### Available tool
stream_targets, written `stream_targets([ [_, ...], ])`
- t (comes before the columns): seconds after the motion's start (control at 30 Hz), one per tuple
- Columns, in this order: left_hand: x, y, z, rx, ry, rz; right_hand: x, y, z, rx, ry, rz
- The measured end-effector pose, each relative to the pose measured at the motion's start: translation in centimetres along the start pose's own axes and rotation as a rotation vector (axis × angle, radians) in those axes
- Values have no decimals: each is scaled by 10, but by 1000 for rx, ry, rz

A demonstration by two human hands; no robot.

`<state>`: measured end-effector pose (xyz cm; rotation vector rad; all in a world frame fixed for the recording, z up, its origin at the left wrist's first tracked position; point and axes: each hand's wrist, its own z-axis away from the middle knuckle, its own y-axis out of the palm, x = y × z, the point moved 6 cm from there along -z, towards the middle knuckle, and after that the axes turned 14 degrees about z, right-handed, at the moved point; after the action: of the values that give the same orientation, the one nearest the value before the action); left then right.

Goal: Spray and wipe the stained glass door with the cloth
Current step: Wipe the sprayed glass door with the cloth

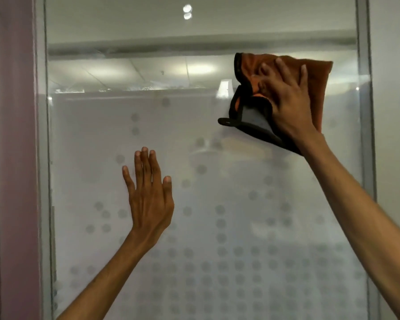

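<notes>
I'm seeing the right hand (289,105) pressing the cloth (247,70) with spread, straight fingers against the door (206,158), high on its right side. The left hand (149,199) is resting flat and open lower, near the door's middle.

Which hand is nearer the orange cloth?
Right. The right hand presses the cloth against the glass door; the left hand lies flat on the glass, lower left.
</notes>
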<state>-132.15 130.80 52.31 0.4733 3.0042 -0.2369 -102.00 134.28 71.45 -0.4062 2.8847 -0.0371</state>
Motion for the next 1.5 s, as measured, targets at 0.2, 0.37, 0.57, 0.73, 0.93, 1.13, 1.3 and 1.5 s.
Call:
stream_targets([
  [0.2, 18, -12, -5, -10, 16, 23, 66, 7, -31, -20, -55, 19],
  [0.37, 22, -16, 2, -3, 11, 78, 157, 15, -59, 3, -184, 72],
  [0.57, 58, -35, 14, -9, -59, 61, 258, 28, -96, 14, -305, 37],
  [0.73, 79, -46, 29, 42, -34, 47, 337, 36, -117, 2, -378, 30],
  [0.93, 80, -44, 29, 52, -89, 42, 402, 50, -110, -3, -411, 87],
  [1.13, 77, -45, 29, 59, -107, 57, 403, 46, -108, 17, -362, 90],
  [1.3, 76, -47, 29, 58, -100, 82, 387, 39, -105, 5, -305, -3],
  [1.5, 70, -42, 24, 19, -63, 99, 347, 36, -94, -16, -259, -32],
])
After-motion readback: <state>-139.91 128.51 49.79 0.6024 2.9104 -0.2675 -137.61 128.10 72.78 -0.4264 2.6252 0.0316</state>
